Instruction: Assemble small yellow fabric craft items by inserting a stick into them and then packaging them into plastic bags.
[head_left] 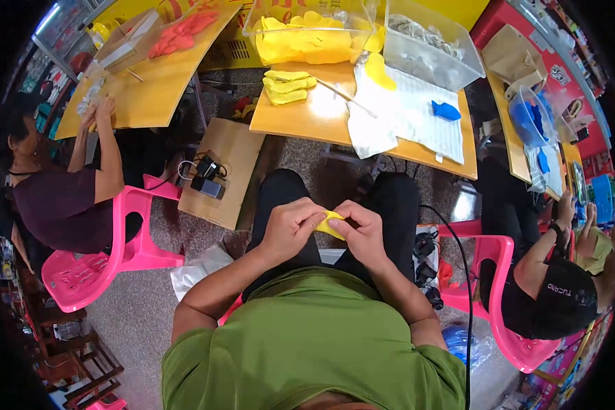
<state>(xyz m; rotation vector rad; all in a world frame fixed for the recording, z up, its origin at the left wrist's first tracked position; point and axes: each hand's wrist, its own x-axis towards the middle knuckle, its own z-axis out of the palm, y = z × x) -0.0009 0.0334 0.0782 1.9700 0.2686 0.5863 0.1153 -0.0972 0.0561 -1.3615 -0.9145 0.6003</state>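
Over my lap, my left hand (pixel 288 229) and my right hand (pixel 363 236) pinch a small yellow piece of soft, cloth-like material (pixel 329 225) between thumbs and fingers. The fingers cover its ends, so its full shape is hidden. In front of me on the wooden table (pixel 270 123) lies a stack of similar yellow pieces (pixel 287 87). Beside the stack a thin wooden stick (pixel 342 93) points toward a white cloth (pixel 410 126). A blue fish-shaped piece (pixel 445 111) rests on that cloth, and another yellow piece (pixel 380 71) lies at its far edge.
Behind the stack stands a clear bin (pixel 256 33) of yellow pieces; a second clear bin (pixel 427 65) holds greyish material. A cardboard box (pixel 219 147) with black adapters is at my left knee. People sit on pink chairs (pixel 119 256) at both sides. A black cable (pixel 466 273) hangs at right.
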